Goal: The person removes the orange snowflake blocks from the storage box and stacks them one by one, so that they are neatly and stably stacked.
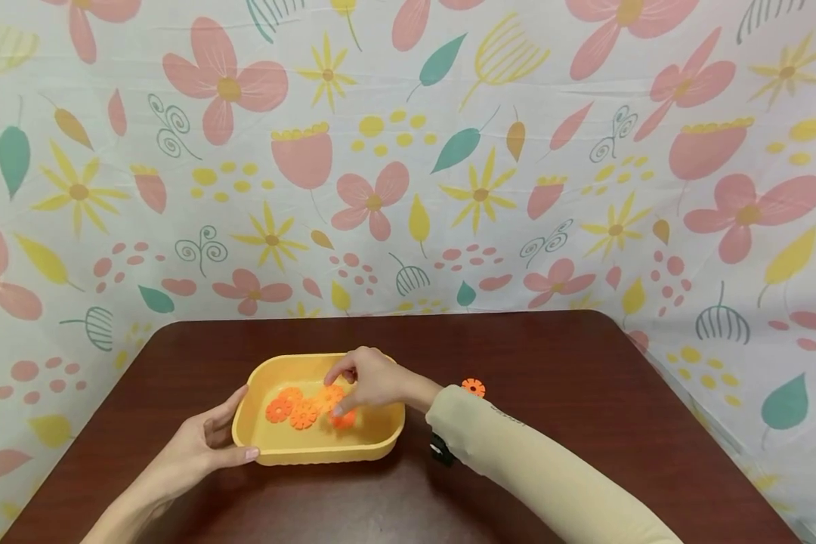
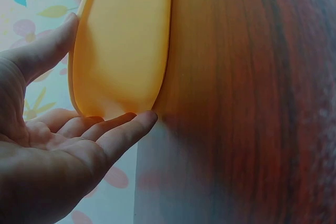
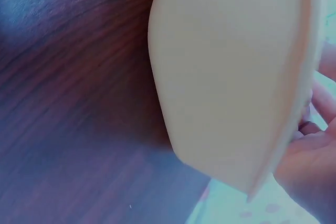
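A yellow plastic bin (image 1: 313, 455) sits on the table, with several orange, notched flower-shaped discs (image 1: 304, 415) lying loosely on its floor. My left hand (image 1: 193, 449) holds the bin's left end, thumb at the near corner and fingers along the end wall. In the left wrist view, its thumb meets the rim and the fingertips touch the wall. My right hand (image 1: 377, 381) reaches inside over the discs, with thumb and forefinger spread apart just above them. The bin's wall hides most of that hand in the right wrist view.
Another orange disc (image 1: 473, 387) lies on the dark brown table (image 1: 551, 363), right of the bin, beyond the right forearm. A small black object (image 1: 440, 450) shows below the right sleeve. A flower-print cloth (image 1: 394, 151) hangs behind the table.
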{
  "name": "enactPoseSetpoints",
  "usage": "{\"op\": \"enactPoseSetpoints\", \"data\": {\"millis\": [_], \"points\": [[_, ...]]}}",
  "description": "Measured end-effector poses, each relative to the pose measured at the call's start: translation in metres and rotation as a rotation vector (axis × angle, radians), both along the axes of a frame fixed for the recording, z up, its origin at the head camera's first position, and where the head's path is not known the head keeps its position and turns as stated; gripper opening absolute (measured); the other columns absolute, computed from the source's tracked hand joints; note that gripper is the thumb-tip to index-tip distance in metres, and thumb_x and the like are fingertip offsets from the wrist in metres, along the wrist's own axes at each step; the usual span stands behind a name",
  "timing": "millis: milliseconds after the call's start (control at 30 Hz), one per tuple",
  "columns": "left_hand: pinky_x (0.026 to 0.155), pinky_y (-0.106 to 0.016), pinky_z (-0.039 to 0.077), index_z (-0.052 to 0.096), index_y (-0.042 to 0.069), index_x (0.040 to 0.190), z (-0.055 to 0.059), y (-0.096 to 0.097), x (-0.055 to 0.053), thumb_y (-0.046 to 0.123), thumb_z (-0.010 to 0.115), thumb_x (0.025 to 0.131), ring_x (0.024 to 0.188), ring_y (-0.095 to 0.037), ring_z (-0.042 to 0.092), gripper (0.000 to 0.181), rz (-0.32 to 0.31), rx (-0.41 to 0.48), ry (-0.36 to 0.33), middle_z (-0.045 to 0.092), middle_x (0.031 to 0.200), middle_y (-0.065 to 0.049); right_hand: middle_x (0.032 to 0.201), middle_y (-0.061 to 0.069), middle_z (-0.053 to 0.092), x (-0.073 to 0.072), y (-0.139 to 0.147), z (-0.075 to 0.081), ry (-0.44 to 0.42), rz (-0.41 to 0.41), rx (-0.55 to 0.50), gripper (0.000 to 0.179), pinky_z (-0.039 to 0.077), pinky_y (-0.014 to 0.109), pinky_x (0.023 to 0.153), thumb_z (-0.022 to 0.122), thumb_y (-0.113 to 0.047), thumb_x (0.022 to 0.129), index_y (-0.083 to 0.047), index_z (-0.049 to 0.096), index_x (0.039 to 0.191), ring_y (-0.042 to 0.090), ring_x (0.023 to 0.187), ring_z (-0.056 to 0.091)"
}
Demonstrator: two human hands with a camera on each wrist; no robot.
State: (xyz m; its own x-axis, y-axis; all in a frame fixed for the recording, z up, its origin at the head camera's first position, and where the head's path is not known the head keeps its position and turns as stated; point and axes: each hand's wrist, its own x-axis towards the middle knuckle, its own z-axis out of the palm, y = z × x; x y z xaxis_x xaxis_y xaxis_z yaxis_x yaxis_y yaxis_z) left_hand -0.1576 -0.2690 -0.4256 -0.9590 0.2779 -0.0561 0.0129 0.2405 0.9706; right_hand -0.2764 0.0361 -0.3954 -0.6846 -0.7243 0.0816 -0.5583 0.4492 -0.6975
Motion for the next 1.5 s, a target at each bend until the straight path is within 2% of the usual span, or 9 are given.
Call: {"op": "enactPoseSetpoints", "data": {"millis": [133,400,500,600,767,1100,1333,1500], "points": [[0.093,-0.03,0.054,0.017,0.002,0.168,0.0,0.001,0.0,0.011,0.083,0.092,0.145,-0.051,0.037,0.101,0.006,-0.009,-0.008,0.021,0.169,-0.026,0.08,0.011,0.054,0.001,0.01,0.006,0.014,0.004,-0.017,0.035,0.037,0.025,0.072,0.097,-0.012,0.076,-0.011,0.081,0.108,0.011,0.075,0.045],[0.093,-0.03,0.054,0.018,0.002,0.168,0.001,0.001,0.0,0.011,0.083,0.092,0.144,-0.052,0.039,0.101,0.014,-0.025,-0.006,0.021,0.168,-0.026,0.096,0.003,0.069,0.001,0.032,0.018,0.013,-0.021,-0.064,0.039,0.042,0.026,0.067,0.096,-0.012,0.077,-0.011,0.081,0.113,0.024,0.075,0.056],[0.092,-0.03,0.054,0.018,0.002,0.168,0.002,0.002,0.0,0.011,0.083,0.092,0.144,-0.052,0.039,0.101,0.013,-0.018,-0.009,0.021,0.169,-0.026,0.101,-0.004,0.073,0.002,0.041,0.022,-0.011,-0.03,-0.079,0.039,0.045,0.026,0.067,0.095,-0.01,0.078,-0.011,0.08,0.115,0.021,0.076,0.059],[0.092,-0.031,0.055,0.017,0.001,0.168,0.001,0.002,0.001,0.01,0.083,0.092,0.144,-0.052,0.039,0.1,0.011,-0.009,-0.012,0.02,0.169,-0.026,0.104,-0.005,0.075,0.001,0.048,0.023,-0.028,-0.041,-0.09,0.039,0.046,0.025,0.068,0.095,-0.009,0.079,-0.01,0.079,0.115,0.016,0.075,0.058],[0.092,-0.031,0.055,0.017,0.002,0.168,0.0,0.001,0.001,0.01,0.083,0.092,0.145,-0.051,0.038,0.101,0.012,-0.008,-0.013,0.02,0.169,-0.026,0.1,-0.004,0.073,0.001,0.061,0.024,-0.017,-0.059,-0.083,0.04,0.045,0.025,0.067,0.094,-0.011,0.08,-0.011,0.079,0.116,0.012,0.071,0.055],[0.093,-0.031,0.055,0.018,0.002,0.168,0.002,0.002,0.0,0.012,0.083,0.092,0.146,-0.05,0.037,0.101,0.019,-0.019,-0.02,0.021,0.169,-0.025,0.096,0.0,0.071,0.003,0.094,0.029,-0.009,-0.107,-0.112,0.039,0.047,0.028,0.068,0.093,-0.011,0.081,-0.011,0.078,0.117,0.015,0.072,0.055],[0.093,-0.031,0.055,0.017,0.001,0.168,0.003,0.002,0.0,0.011,0.083,0.092,0.146,-0.052,0.036,0.101,0.009,-0.018,-0.017,0.019,0.169,-0.026,0.096,-0.002,0.071,0.001,0.126,0.025,0.035,-0.147,-0.102,0.037,0.05,0.029,0.068,0.094,-0.014,0.081,-0.012,0.079,0.115,0.019,0.075,0.058],[0.092,-0.031,0.055,0.017,0.002,0.168,0.003,0.003,0.001,0.011,0.083,0.092,0.145,-0.052,0.037,0.101,0.016,-0.027,-0.02,0.019,0.169,-0.026,0.092,0.002,0.068,0.001,0.148,0.021,0.026,-0.193,-0.093,0.037,0.048,0.03,0.066,0.093,-0.015,0.082,-0.011,0.079,0.116,0.021,0.074,0.056]]}}
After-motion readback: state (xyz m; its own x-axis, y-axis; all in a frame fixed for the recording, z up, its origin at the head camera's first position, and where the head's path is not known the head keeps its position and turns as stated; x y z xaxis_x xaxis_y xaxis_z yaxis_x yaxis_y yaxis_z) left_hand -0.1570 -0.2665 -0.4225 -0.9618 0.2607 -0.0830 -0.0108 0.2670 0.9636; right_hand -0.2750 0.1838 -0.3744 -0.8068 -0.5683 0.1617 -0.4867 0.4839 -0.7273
